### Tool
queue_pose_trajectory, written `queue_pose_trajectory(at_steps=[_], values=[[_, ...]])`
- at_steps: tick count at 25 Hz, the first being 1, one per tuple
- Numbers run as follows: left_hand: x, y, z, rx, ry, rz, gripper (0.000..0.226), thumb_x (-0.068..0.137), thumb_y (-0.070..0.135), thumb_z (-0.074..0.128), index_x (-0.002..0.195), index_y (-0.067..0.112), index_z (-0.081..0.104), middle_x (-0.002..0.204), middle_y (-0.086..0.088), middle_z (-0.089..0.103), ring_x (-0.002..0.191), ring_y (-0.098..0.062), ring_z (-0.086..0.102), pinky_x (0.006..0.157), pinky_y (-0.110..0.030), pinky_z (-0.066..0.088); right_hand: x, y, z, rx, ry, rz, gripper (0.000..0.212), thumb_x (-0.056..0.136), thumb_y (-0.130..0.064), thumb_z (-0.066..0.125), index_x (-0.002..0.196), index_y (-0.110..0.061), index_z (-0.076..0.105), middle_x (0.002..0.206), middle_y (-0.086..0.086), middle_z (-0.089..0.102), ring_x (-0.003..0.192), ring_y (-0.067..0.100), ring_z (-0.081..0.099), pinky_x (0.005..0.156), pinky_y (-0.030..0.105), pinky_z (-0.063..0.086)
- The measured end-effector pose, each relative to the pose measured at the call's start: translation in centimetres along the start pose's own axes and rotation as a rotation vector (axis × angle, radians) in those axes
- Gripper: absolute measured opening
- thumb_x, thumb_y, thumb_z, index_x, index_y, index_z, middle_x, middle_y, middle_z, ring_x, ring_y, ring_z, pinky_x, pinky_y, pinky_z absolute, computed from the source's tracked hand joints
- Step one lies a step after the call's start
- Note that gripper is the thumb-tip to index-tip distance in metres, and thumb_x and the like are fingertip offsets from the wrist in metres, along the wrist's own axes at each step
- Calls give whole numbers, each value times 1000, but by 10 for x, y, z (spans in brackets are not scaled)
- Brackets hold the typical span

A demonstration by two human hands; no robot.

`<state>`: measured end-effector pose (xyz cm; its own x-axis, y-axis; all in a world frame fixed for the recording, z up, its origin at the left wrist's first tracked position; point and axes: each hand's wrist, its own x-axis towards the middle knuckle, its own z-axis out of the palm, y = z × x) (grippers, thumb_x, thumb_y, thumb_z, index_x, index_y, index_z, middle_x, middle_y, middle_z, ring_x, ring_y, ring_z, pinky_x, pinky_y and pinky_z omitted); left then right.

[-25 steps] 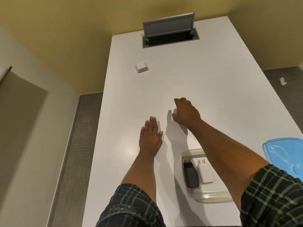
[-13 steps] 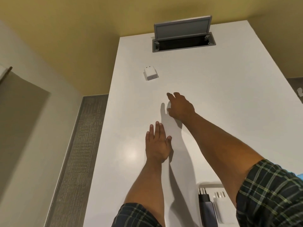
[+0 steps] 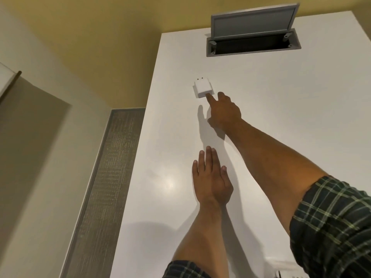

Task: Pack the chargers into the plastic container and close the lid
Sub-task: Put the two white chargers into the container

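Along the left of the frame runs bare floor and a grey strip beside the white table, which fills the middle and right. Low in the centre, the left hand lies flat on the tabletop, fingers straight and together, holding nothing. Above it, in the upper middle, sits a small white charger, alone and well apart from anything else. Just right of it, the right hand stretches out, its index fingertip touching the charger's near edge, the other fingers loosely curled; nothing is gripped yet. At the upper right a grey hatch stands open in the table. The container is mostly out of view; only a sliver shows at the bottom right edge. The step in hand appears to be fetching this charger. The next move likely calls for closing fingers around its sides, lifting, and carrying it back toward the bottom right.
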<state>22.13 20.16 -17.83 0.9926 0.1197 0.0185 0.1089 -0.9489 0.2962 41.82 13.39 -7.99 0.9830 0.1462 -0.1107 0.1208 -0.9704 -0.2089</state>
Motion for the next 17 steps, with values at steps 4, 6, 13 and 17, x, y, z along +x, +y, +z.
queue_pose_trajectory(at_steps=[4,6,13,17], values=[[4,3,-3,11,-9,-13,61,104,44,21,162,24,16,170,8,8,158,-15,1,127,-42,6,41,-12,2,53,-2,-15,80,85,-25,71,152,-29,29,151,20,28,138,37,34,98,45,45],[3,4,-9,12,-35,-10,60,105,43,19,162,24,16,170,8,8,158,-15,1,128,-42,6,57,-18,4,-33,-48,-28,82,86,-29,70,154,-32,24,158,25,14,144,43,22,104,48,41],[5,8,-35,40,-173,12,64,101,44,0,163,25,5,169,7,-8,157,-16,-10,128,-42,-6,77,-35,13,-210,-139,-5,55,94,-25,57,147,-17,43,152,38,20,130,48,42,103,44,42],[7,8,-37,48,-203,16,65,101,45,2,162,25,-3,167,7,-15,156,-17,-15,127,-43,-10,87,-34,11,-193,-108,-6,48,95,-22,56,142,-15,49,145,36,31,130,46,42,105,44,41]])
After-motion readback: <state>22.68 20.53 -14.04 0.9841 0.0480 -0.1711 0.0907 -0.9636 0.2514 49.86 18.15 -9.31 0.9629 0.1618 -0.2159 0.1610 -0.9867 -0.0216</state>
